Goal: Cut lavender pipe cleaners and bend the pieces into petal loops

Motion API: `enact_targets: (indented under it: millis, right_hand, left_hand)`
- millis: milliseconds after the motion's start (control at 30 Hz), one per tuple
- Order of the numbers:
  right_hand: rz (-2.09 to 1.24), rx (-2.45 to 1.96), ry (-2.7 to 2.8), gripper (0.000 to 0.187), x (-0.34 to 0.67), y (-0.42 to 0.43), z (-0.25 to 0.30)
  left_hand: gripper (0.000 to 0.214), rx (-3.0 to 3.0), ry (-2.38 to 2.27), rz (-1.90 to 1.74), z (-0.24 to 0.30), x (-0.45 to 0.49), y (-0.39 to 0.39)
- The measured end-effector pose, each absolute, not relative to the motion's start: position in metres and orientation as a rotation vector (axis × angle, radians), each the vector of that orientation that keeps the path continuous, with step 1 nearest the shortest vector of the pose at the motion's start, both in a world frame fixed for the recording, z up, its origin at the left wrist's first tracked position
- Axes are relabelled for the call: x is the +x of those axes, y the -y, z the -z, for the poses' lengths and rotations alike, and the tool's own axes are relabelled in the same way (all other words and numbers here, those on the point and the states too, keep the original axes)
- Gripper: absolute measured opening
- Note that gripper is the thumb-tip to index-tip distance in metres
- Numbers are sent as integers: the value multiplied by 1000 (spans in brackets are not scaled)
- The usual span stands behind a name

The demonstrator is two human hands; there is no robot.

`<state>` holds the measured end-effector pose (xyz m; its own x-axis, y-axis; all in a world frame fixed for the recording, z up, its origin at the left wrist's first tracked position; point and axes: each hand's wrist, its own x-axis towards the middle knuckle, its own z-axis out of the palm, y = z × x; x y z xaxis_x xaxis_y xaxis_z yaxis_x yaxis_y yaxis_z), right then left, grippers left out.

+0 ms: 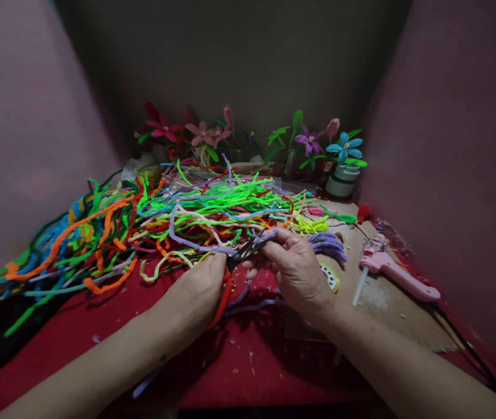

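My left hand [199, 288] is closed around a pair of scissors [244, 251] with red-orange handles and dark blades. The blades point up and right, toward my right hand. Pinched in the fingers of my right hand [294, 270] is a light purple pipe cleaner [269, 235], right by the blade tips. Another stretch of purple pipe cleaner [178, 237] loops up on the left from beside my left hand; whether it is the same piece I cannot tell. A bundle of short purple pipe cleaners [329, 247] lies just right of my right hand.
A large heap of colored pipe cleaners [213, 201] covers the left and middle of the red cloth [239, 372]. To the right, a pink glue gun [399, 273] rests on cardboard [379, 305]. Pipe-cleaner flowers [344, 146] and a small jar [343, 181] stand along the back.
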<state>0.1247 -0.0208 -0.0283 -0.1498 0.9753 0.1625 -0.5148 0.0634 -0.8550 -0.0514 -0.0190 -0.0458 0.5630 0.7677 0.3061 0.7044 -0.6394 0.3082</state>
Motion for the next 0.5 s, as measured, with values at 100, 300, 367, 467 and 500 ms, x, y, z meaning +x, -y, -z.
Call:
enact_targets:
  millis: [100, 300, 367, 467, 500]
  right_hand:
    - [-1409, -685, 1048, 5, 125, 22, 30]
    - [-1385, -729, 1108, 9, 126, 22, 33]
    - [-1376, -725, 1118, 7, 126, 22, 33]
    - [-1333, -739, 1141, 6, 126, 23, 31]
    - [-1318, -753, 1148, 6, 126, 23, 31]
  left_hand:
    - [18, 2757, -1320, -509, 42, -50, 20]
    - [23, 2824, -1336, -369, 39, -49, 19]
    - [23, 2820, -1324, -355, 38, -50, 19]
    - [24, 2806, -1312, -365, 38, -52, 18]
    - [25, 2777, -1296, -371, 38, -53, 17]
